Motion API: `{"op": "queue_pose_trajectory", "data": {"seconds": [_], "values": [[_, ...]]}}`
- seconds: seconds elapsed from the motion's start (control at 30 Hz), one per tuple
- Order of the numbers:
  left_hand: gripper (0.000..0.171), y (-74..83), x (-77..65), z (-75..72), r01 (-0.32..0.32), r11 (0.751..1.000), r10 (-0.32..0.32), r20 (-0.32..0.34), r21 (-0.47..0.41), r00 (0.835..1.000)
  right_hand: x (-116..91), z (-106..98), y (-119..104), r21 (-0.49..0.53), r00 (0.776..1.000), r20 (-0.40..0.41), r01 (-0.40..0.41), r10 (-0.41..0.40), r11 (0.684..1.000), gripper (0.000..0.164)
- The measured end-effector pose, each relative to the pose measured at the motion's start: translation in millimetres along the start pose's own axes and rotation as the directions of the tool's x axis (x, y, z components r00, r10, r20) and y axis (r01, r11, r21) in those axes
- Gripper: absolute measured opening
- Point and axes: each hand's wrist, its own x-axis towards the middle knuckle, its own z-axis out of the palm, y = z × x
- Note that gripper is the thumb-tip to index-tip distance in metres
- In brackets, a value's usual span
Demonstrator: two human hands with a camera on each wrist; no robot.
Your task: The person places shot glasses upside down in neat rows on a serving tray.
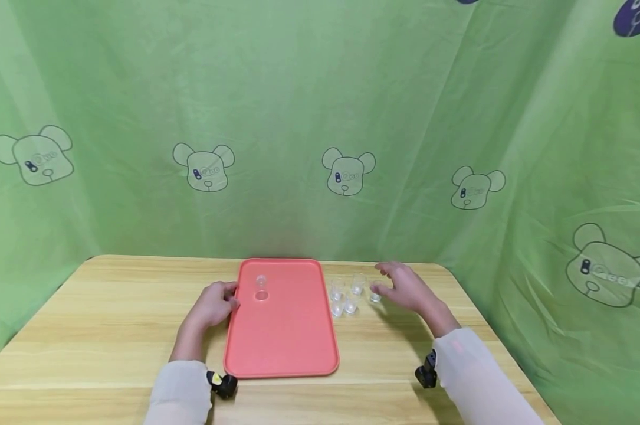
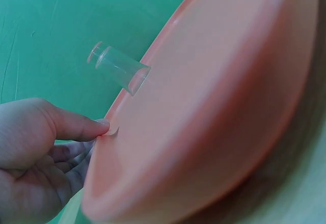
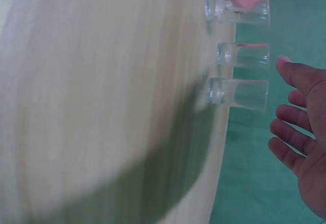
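My left hand grips the left rim of a red plastic tray; in the left wrist view the thumb lies on the rim and the fingers go outside it. A clear shot glass stands mouth down on the tray, near its far left. My right hand hovers beside the rightmost shot glass, fingers spread and bent a little. In the right wrist view that upright glass sits apart from the fingertips, and nothing is in the hand.
Several more clear shot glasses stand upright in a cluster just right of the tray. All rest on a light wooden table. A green curtain with bear drawings hangs behind and along the right side.
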Motion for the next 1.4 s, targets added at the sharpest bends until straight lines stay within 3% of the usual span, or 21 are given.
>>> {"op": "queue_pose_trajectory", "data": {"seconds": [0.3, 0.47, 0.8, 1.03, 1.4], "values": [[0.048, 0.8, -1.2, 0.5, 0.01, 1.0, -0.01, 0.006, -0.019, 1.0, -8, 12, 19, 0.062, 0.994, 0.071, -0.088, 0.083, 0.994, 0.067], [0.049, 0.1, -0.8, 1.1, 0.009, 1.0, -0.009, 0.007, -0.023, 1.0, -13, 19, 27, 0.099, 0.991, 0.071, -0.124, 0.118, 0.987, 0.068], [0.049, 1.4, -2.6, 0.4, 0.025, 0.999, -0.024, 0.017, -0.039, 1.0, -16, 32, 40, 0.202, 0.984, 0.065, -0.174, 0.164, 0.964, 0.059], [0.049, 0.8, -2.3, -0.4, 0.018, 0.999, -0.018, 0.01, -0.033, 1.0, -15, 36, 41, 0.233, 0.98, 0.097, -0.19, 0.172, 0.954, 0.029], [0.048, 2.4, -1.0, -0.8, 0.006, 1.0, -0.006, -0.002, -0.005, 1.0, -14, 41, 38, 0.265, 0.971, 0.093, -0.236, 0.219, 0.935, 0.024]]}}
